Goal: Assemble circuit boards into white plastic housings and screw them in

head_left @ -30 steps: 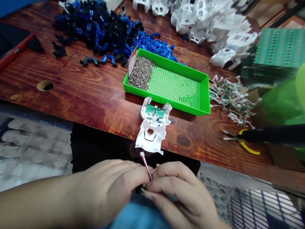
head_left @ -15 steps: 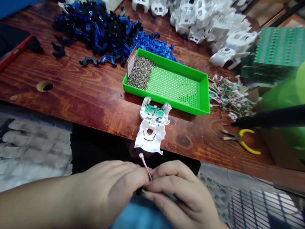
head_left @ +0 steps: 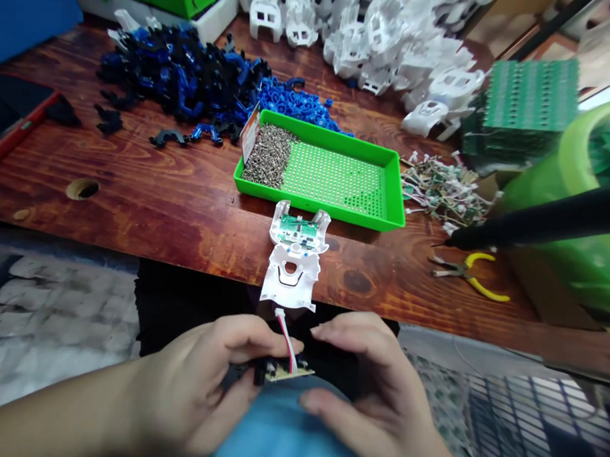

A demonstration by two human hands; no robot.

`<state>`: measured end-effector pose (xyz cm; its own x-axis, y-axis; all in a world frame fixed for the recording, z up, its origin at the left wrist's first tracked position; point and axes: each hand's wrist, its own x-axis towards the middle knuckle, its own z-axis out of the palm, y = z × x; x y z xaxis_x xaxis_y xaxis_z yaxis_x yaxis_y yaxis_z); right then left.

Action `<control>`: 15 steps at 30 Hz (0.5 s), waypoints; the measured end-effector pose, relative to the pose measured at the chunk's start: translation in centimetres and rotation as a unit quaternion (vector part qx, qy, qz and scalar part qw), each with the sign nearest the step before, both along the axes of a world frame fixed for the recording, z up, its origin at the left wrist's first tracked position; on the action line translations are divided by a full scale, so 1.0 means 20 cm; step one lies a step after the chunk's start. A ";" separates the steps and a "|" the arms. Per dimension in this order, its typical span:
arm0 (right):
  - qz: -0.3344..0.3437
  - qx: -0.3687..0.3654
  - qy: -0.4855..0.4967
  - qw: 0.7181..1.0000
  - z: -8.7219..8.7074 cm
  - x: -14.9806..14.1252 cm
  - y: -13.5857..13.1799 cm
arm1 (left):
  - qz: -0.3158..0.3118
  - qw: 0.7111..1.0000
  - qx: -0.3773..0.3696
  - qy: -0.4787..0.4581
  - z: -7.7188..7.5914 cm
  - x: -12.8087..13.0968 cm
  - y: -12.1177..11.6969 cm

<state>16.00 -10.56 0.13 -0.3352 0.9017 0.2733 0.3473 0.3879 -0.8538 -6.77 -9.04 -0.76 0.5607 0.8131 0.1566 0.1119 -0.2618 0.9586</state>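
My left hand [head_left: 220, 372] grips a small circuit board [head_left: 290, 373] by its left end, between thumb and fingers. Dark parts sit on the board, and a red-and-white cable [head_left: 286, 336] with a white plug rises from it. On the right, my right hand [head_left: 364, 384] is open, thumb and fingers apart, close to the board's free end. Past the hands, a white plastic shell [head_left: 297, 291] lies at the table's edge. Behind it is a second white shell piece [head_left: 276, 231] with a green circuit board [head_left: 299, 231] inside.
A green tray [head_left: 392, 221] of small screws [head_left: 270, 157] stands behind the shells. Farther back lie piles of blue and black parts [head_left: 183, 77] and white shells [head_left: 376, 38]. To the right are yellow-handled pliers [head_left: 471, 274], wired boards [head_left: 446, 187] and a dark rod [head_left: 535, 220].
My right hand has let go of the circuit board and moved slightly away, its fingers spreading. The board now shows in my left hand. The whole view has shifted a little.
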 end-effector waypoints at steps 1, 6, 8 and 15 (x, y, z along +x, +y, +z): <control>0.006 0.044 -0.018 0.999 0.00 0.00 0.00 | 0.013 0.999 -0.042 -0.022 0.01 0.01 -0.01; -0.001 0.195 -0.109 0.975 0.04 -0.04 0.03 | 0.070 0.969 -0.223 -0.079 0.09 0.07 0.02; -0.022 0.206 -0.127 0.970 0.06 -0.06 0.05 | 0.083 0.951 -0.280 -0.103 0.13 0.09 0.06; -0.064 0.202 -0.116 0.970 0.11 -0.09 0.12 | 0.052 0.917 -0.335 -0.209 0.18 0.16 0.16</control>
